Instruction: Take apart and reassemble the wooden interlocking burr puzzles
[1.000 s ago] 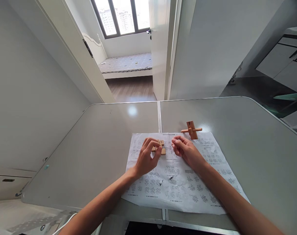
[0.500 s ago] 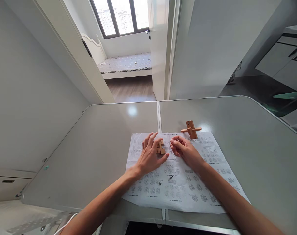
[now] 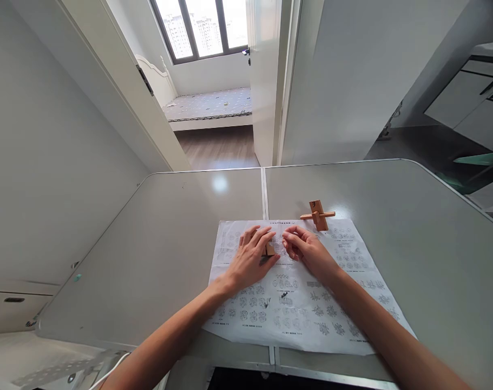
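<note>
My left hand (image 3: 252, 253) lies over a light wooden puzzle block (image 3: 269, 249) on the printed paper sheet (image 3: 287, 322). Its fingers curl down over the block and the thumb is at the near side, so most of the block is hidden. Just to the right, my right hand (image 3: 305, 249) hovers at the sheet with its fingertips pinched together. Whatever may be between those fingertips is too small or hidden to make out. Beyond the right hand, an interlocked wooden piece (image 3: 318, 215) with a crossing rod and a black mark stands at the sheet's far edge.
The sheet, printed with rows of small diagrams, lies across the seam of a grey table (image 3: 181, 233). Past the table are a doorway with an open door (image 3: 264, 81) and a bed (image 3: 214, 105). White cabinets (image 3: 469, 97) stand at the far right.
My left hand's fingers have come down and closed over the wooden block, hiding more of it. The right hand and the interlocked piece look unmoved.
</note>
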`<state>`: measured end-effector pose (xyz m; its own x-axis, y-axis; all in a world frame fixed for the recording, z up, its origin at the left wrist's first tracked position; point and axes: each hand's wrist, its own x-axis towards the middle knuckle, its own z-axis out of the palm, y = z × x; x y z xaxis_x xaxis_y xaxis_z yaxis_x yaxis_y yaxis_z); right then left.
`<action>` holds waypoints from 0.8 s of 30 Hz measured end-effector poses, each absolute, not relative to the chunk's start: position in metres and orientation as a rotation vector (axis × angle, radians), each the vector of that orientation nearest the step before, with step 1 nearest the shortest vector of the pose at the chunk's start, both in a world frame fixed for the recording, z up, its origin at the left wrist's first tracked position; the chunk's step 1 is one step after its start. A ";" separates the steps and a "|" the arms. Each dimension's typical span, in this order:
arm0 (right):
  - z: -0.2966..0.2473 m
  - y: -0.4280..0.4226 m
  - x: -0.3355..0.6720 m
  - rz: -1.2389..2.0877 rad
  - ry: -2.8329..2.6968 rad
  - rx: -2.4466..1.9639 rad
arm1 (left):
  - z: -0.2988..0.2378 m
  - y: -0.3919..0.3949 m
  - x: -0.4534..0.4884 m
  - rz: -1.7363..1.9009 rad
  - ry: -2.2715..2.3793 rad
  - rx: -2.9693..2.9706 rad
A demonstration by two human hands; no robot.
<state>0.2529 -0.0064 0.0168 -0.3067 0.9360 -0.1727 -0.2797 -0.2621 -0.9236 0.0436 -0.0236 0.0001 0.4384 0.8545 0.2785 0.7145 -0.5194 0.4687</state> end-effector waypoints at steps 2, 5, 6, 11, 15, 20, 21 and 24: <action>0.017 -0.007 0.253 1.711 -1.049 -0.976 | 0.001 -0.024 0.043 0.715 1.345 2.417; 0.018 -0.007 0.252 1.697 -1.073 -0.984 | 0.002 -0.023 0.043 0.715 1.326 2.425; 0.018 -0.007 0.252 1.695 -1.082 -0.986 | 0.002 -0.023 0.043 0.713 1.320 2.427; 0.019 -0.008 0.251 1.680 -1.128 -1.003 | 0.004 -0.023 0.043 0.698 1.301 2.421; 0.021 -0.010 0.249 1.663 -1.174 -1.012 | 0.005 -0.023 0.044 0.674 1.298 2.418; 0.020 -0.010 0.248 1.642 -1.212 -1.016 | 0.005 -0.022 0.044 0.684 1.282 2.411; 0.019 -0.010 0.248 1.642 -1.220 -1.015 | 0.005 -0.022 0.044 0.687 1.279 2.409; 0.015 -0.010 0.247 1.647 -1.242 -1.004 | 0.004 -0.022 0.044 0.688 1.272 2.410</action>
